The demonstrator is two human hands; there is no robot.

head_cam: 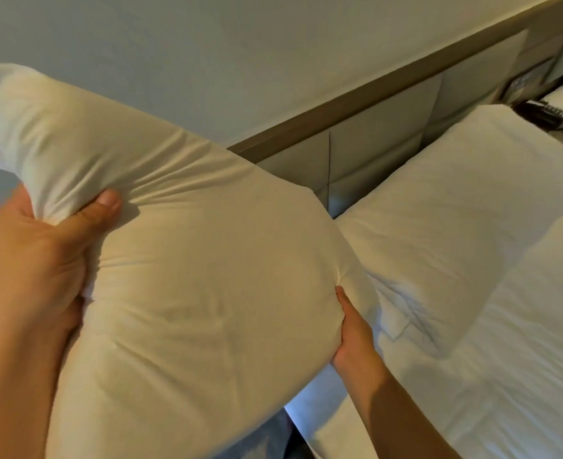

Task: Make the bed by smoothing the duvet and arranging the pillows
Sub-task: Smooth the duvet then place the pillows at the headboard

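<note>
The left hand (31,260) is squeezed tight on one end of the big pillow (187,293). Its thumb presses into the cloth on top, and the other fingers are hidden behind the bunched cloth. It grabs a fistful there because a puffy pillow is floppy and hard to hold flat.

The big pillow is up in the air, over the near edge of the bed, with one end high by the wall (207,44) and the other end low. It looks like it is being carried to its spot (or maybe shaken to puff it up).

The right hand (353,339) holds the lower side of the same pillow, its fingers dug into the soft cloth. It keeps that end from drooping.

Farther right, a second pillow (455,207) lies flat at the head edge of the bed, touching the headboard (389,127). The white duvet (521,359) is spread below it, a bit wrinkly. The big pillow probably goes beside the second one.
</note>
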